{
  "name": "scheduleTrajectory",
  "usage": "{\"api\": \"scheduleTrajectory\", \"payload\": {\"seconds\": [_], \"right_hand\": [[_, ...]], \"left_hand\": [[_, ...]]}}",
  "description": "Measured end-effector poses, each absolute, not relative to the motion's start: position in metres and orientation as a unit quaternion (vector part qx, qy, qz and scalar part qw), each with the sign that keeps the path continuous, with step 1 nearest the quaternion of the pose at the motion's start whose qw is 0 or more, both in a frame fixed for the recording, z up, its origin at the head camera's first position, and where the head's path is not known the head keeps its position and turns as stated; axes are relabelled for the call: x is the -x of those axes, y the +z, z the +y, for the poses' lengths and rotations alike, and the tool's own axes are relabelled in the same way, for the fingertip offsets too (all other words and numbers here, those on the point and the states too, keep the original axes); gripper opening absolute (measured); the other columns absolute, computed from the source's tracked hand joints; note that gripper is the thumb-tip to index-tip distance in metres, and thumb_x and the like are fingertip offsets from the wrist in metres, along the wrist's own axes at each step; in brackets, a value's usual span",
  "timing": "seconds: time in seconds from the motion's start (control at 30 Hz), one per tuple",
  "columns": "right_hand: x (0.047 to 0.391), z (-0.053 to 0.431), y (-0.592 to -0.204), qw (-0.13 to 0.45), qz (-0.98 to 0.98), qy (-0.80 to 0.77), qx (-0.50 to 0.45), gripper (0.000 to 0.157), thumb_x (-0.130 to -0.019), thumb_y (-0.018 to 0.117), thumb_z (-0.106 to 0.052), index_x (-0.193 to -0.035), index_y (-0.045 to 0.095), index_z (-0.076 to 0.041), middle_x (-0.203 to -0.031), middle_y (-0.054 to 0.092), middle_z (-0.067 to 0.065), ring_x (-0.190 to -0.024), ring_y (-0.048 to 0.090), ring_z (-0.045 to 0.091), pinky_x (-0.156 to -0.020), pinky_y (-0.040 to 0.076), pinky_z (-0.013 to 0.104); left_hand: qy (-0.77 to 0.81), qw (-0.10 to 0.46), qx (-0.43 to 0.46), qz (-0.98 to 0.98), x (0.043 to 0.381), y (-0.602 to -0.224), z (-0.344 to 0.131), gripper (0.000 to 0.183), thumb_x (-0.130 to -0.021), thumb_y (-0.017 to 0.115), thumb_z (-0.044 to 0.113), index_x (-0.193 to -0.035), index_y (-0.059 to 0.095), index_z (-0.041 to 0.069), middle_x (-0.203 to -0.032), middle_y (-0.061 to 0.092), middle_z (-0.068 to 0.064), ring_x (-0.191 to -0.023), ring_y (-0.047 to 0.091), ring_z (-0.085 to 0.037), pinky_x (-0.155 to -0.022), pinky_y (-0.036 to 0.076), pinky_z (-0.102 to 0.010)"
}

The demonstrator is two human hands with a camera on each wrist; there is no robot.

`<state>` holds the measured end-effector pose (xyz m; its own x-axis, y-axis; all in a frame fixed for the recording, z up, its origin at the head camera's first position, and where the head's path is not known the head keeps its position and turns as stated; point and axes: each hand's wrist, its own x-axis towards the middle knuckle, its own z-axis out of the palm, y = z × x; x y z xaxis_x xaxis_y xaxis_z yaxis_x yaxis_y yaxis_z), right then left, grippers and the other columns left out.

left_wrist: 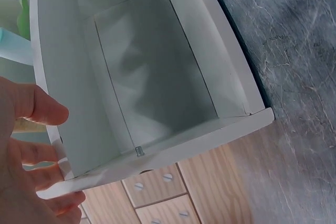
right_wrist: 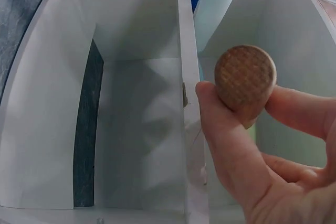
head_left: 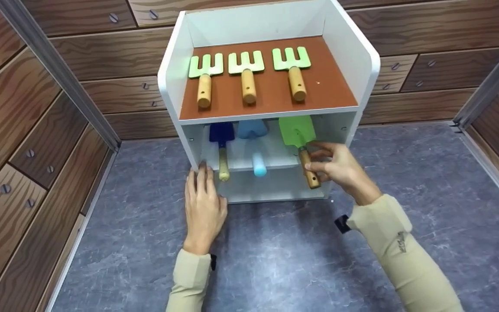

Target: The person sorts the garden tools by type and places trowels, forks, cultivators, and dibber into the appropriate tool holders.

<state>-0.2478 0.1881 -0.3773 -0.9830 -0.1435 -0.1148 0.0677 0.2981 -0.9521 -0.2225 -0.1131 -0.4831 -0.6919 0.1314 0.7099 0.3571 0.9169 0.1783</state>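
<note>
My right hand (head_left: pixel 335 167) pinches the wooden handle of a green hand shovel (head_left: pixel 297 130) between thumb and fingers, at the right of the white shelf unit's middle compartment. In the right wrist view the round end of that handle (right_wrist: pixel 245 80) points at the camera. My left hand (head_left: pixel 204 203) touches the unit's left side near the front edge, its fingers fairly straight. Beside it, a dark blue shovel (head_left: pixel 222 134) and a light blue shovel (head_left: pixel 253 129) lie on the middle shelf, handles jutting forward.
On the brown top of the shelf unit (head_left: pixel 271 113) lie three green garden forks (head_left: pixel 248 78) with wooden handles. Below is a lower compartment (left_wrist: pixel 152 66). The unit stands on a grey marbled floor (head_left: pixel 275 260), before wood-patterned walls (head_left: pixel 427 30).
</note>
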Motion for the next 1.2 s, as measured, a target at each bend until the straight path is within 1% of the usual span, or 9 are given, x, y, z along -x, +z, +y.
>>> {"api": "scheduleTrajectory", "payload": {"seconds": [0.13,0.33,0.43,0.57,0.73,0.83,0.97,1.1,1.2], "right_hand": [[0.256,0.182,-0.372,0.091,0.81,-0.578,0.02,0.061,-0.092,0.065,0.004,-0.147,0.04,0.013,-0.13,0.055,0.036,-0.078,0.065,0.012,-0.058,0.058,0.024],[0.264,0.177,-0.367,0.087,0.821,-0.564,0.003,0.053,-0.093,0.066,0.003,-0.14,0.047,0.018,-0.131,0.057,0.036,-0.074,0.063,0.01,-0.057,0.055,0.022],[0.268,0.176,-0.363,0.085,0.83,-0.55,-0.022,0.048,-0.092,0.067,0.001,-0.133,0.052,0.02,-0.121,0.062,0.034,-0.07,0.062,0.009,-0.057,0.055,0.021],[0.275,0.173,-0.357,0.089,0.844,-0.527,-0.044,0.044,-0.09,0.069,0.001,-0.126,0.056,0.021,-0.105,0.064,0.025,-0.064,0.06,0.008,-0.057,0.055,0.02],[0.283,0.17,-0.353,0.099,0.855,-0.508,-0.042,0.042,-0.091,0.068,-0.001,-0.128,0.059,0.017,-0.102,0.065,0.019,-0.065,0.06,0.007,-0.058,0.055,0.019],[0.285,0.17,-0.353,0.105,0.855,-0.507,-0.04,0.04,-0.093,0.069,-0.004,-0.127,0.062,0.016,-0.091,0.067,0.011,-0.063,0.059,0.006,-0.057,0.054,0.019],[0.285,0.17,-0.356,0.111,0.852,-0.51,-0.036,0.037,-0.094,0.069,-0.005,-0.124,0.063,0.016,-0.076,0.065,0.002,-0.06,0.059,0.005,-0.056,0.052,0.019],[0.288,0.168,-0.358,0.104,0.856,-0.506,-0.028,0.034,-0.094,0.068,-0.004,-0.121,0.064,0.015,-0.072,0.064,0.001,-0.058,0.06,0.005,-0.056,0.054,0.02],[0.291,0.168,-0.359,0.091,0.862,-0.498,-0.02,0.026,-0.093,0.069,-0.005,-0.112,0.065,0.013,-0.068,0.063,0.0,-0.056,0.06,0.005,-0.054,0.054,0.02]], "left_hand": [[-0.149,0.369,0.134,-0.908,0.224,-0.482,-0.112,0.069,-0.074,0.073,-0.002,-0.137,0.05,-0.015,-0.143,0.049,-0.03,-0.127,0.046,-0.053,-0.111,0.037,-0.059],[-0.155,0.371,0.135,-0.905,0.224,-0.484,-0.112,0.07,-0.073,0.073,-0.002,-0.137,0.049,-0.015,-0.143,0.048,-0.03,-0.127,0.046,-0.053,-0.111,0.037,-0.059],[-0.154,0.371,0.139,-0.905,0.224,-0.483,-0.112,0.068,-0.074,0.071,-0.003,-0.137,0.05,-0.015,-0.143,0.048,-0.03,-0.128,0.045,-0.053,-0.112,0.036,-0.058],[-0.15,0.37,0.14,-0.906,0.224,-0.483,-0.113,0.065,-0.076,0.067,-0.003,-0.138,0.05,-0.015,-0.143,0.048,-0.03,-0.129,0.044,-0.054,-0.113,0.035,-0.059],[-0.156,0.369,0.139,-0.906,0.223,-0.484,-0.114,0.066,-0.075,0.069,-0.004,-0.137,0.05,-0.015,-0.143,0.048,-0.03,-0.128,0.045,-0.054,-0.111,0.036,-0.059],[-0.155,0.367,0.138,-0.907,0.221,-0.485,-0.113,0.066,-0.076,0.069,-0.004,-0.138,0.05,-0.015,-0.144,0.048,-0.029,-0.128,0.045,-0.053,-0.112,0.036,-0.059],[-0.154,0.367,0.138,-0.907,0.22,-0.488,-0.112,0.066,-0.074,0.069,-0.004,-0.137,0.05,-0.015,-0.144,0.048,-0.029,-0.129,0.045,-0.052,-0.111,0.037,-0.059],[-0.154,0.368,0.137,-0.907,0.222,-0.486,-0.114,0.067,-0.074,0.068,-0.004,-0.138,0.05,-0.015,-0.144,0.048,-0.029,-0.129,0.045,-0.052,-0.111,0.037,-0.059],[-0.151,0.368,0.136,-0.908,0.223,-0.485,-0.114,0.068,-0.074,0.069,-0.004,-0.138,0.05,-0.015,-0.144,0.048,-0.029,-0.129,0.045,-0.052,-0.111,0.037,-0.059]]}}
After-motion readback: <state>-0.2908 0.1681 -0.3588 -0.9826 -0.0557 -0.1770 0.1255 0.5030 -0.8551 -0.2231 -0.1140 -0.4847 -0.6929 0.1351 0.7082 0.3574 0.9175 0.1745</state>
